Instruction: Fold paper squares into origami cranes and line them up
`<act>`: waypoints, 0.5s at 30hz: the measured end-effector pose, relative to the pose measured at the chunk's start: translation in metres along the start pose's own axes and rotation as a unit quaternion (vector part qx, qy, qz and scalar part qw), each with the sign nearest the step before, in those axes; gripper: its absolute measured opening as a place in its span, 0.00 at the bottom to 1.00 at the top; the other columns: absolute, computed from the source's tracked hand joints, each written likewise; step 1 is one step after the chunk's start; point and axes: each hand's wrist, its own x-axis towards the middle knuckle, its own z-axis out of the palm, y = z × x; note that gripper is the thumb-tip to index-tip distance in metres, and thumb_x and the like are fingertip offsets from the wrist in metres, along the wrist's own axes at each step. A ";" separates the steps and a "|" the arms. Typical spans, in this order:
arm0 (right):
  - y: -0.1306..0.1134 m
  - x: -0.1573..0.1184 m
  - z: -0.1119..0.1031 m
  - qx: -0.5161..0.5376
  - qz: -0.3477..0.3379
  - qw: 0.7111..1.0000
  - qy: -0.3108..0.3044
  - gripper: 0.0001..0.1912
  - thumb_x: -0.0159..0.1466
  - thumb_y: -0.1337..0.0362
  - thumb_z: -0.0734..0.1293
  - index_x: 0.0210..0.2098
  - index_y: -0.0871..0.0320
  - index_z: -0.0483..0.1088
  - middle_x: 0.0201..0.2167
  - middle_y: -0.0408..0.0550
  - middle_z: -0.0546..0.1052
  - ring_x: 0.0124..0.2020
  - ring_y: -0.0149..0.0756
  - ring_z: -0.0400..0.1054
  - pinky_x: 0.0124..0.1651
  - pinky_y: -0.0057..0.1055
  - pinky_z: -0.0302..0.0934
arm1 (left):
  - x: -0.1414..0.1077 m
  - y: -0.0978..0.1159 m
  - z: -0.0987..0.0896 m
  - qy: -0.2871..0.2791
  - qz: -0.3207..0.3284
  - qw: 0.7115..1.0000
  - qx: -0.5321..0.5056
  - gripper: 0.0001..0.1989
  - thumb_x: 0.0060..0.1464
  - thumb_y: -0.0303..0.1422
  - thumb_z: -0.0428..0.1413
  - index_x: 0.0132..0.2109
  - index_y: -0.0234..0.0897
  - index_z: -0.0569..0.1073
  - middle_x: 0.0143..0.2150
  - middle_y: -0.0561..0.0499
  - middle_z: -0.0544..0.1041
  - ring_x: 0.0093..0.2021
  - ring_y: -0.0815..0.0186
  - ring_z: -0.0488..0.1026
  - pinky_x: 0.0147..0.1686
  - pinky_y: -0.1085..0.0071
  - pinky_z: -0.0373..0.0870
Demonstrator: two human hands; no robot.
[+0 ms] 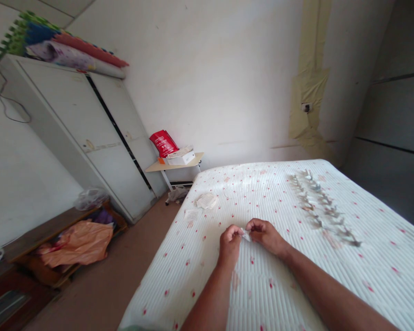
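A small whitish piece of folded paper (246,236) is held between my two hands, just above the quilted bed. Its left side is pinched by the fingers of my left hand (231,241). My right hand (267,236) is closed on the opposite side, with thumb and fingertips together. Exact folds are too small and blurred to make out. To the right, several small folded paper figures (325,201), pointed like birds, stand in two rows. Beyond my left hand lie a stack of thin printed paper (207,201) and a loose printed sheet (192,214).
The white bedspread (262,197) has red dots. Behind its far left corner, a small table (196,159) carries a red bag (163,143) and a white box (181,157). A grey cabinet (79,115) and a low wooden bench with an orange bag (81,241) stand left.
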 end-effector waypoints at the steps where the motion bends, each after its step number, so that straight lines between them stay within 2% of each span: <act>1: 0.001 0.000 0.000 0.001 -0.001 1.000 0.001 0.05 0.46 0.69 0.61 0.24 0.58 0.65 0.15 0.37 0.63 0.19 0.25 0.55 0.23 0.24 0.48 | 0.000 0.001 0.000 -0.001 0.000 1.000 0.008 0.04 0.41 0.26 0.49 0.25 0.35 0.68 0.23 0.55 0.68 0.26 0.70 0.62 0.29 0.76 0.57; 5: 0.002 0.000 -0.001 0.008 -0.008 1.000 0.001 0.05 0.45 0.69 0.61 0.24 0.58 0.65 0.16 0.36 0.64 0.19 0.26 0.56 0.24 0.24 0.49 | -0.001 0.002 0.003 0.009 -0.003 0.999 0.036 0.01 0.39 0.27 0.53 0.24 0.35 0.67 0.23 0.56 0.66 0.26 0.71 0.62 0.28 0.76 0.56; 10: 0.000 0.000 0.000 0.012 -0.007 1.000 -0.007 0.05 0.45 0.69 0.61 0.24 0.58 0.64 0.16 0.37 0.64 0.19 0.26 0.56 0.24 0.25 0.50 | 0.000 0.002 0.006 0.035 -0.013 0.999 0.028 0.05 0.38 0.28 0.55 0.22 0.35 0.64 0.20 0.58 0.63 0.23 0.72 0.59 0.26 0.77 0.55; 15: 0.000 0.000 0.000 0.014 -0.006 1.000 -0.007 0.05 0.46 0.69 0.61 0.24 0.58 0.65 0.15 0.36 0.64 0.18 0.25 0.55 0.24 0.24 0.49 | 0.001 0.000 0.003 0.019 -0.005 1.000 -0.006 0.02 0.39 0.27 0.53 0.26 0.35 0.67 0.23 0.55 0.68 0.25 0.71 0.63 0.28 0.77 0.58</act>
